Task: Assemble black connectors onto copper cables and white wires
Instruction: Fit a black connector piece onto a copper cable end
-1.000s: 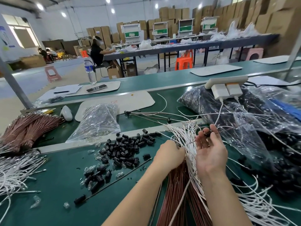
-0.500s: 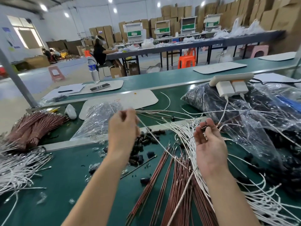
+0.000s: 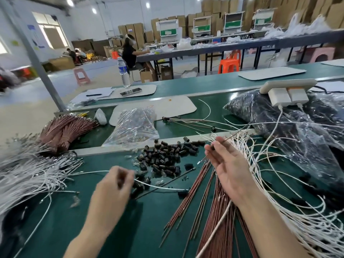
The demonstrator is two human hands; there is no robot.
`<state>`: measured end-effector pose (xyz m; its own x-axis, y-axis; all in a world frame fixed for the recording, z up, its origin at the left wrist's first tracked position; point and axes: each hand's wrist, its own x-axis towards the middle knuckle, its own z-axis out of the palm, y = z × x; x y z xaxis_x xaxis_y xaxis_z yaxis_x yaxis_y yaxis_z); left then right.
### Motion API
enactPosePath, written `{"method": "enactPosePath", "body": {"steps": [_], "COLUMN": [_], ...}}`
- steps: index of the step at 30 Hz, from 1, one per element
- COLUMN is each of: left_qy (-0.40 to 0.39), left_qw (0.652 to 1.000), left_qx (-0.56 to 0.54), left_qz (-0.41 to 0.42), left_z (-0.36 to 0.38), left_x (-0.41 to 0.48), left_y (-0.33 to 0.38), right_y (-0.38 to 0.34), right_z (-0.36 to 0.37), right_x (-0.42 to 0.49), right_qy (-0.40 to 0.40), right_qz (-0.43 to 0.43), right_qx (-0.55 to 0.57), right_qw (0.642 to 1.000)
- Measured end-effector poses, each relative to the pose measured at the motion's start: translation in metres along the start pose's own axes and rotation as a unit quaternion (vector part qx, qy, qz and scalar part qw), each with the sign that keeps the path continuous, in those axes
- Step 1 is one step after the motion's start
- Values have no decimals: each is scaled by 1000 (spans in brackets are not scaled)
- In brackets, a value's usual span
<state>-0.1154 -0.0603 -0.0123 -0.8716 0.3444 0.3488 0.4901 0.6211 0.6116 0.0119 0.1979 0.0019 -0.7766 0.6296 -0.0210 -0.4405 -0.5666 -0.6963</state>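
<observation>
Spanning the whole view, a green desk (image 3: 111, 229) carries everything. A big plastic bag (image 3: 260, 112) of black parts sits far right, with a power strip (image 3: 286, 84) on top. White wires (image 3: 279, 183) fan out at right, just beside the right forearm; a second wire heap (image 3: 28, 174) lies far left. Copper cables (image 3: 214, 229) lie bundled under the right forearm, fanning toward mid-desk; another copper bundle (image 3: 63, 129) is at back left. A clear bag (image 3: 134, 127) sits behind the pile of black connectors (image 3: 163, 155) at mid-desk. The right hand (image 3: 229, 168) is palm up, thumb and forefinger pinching one thin cable (image 3: 234, 134) above the copper fan. The left hand (image 3: 113, 190) is blurred, near the connectors, fingers curled on a single white wire (image 3: 163, 187) lying across the desk.
</observation>
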Motion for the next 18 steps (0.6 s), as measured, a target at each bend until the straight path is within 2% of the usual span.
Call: {"method": "enactPosePath", "body": {"steps": [3,6,9,14,18], "left_qy": [-77,-102,-84,9,11], "left_qw": [981,963,954,975,970], "left_qx": [69,127,141,-18,-131], "left_qz": [166,216,250,222,202], "left_z": [28,42,43,51,63], "left_x": [-12,-13,-8,-6,-7], "left_y": [9,17,20,39,51], "right_y": [2,5,8,13,18], "right_z": [1,-1,-2,1,4], "right_x": [-2,-2,0,2,-1], "right_qy": [-14,-13,-7,-10,-23], "right_qz": [15,25,32,59,84], "right_qx": [-11,-31,-32,1,0], "right_qw": [1000,999,999,998,996]}}
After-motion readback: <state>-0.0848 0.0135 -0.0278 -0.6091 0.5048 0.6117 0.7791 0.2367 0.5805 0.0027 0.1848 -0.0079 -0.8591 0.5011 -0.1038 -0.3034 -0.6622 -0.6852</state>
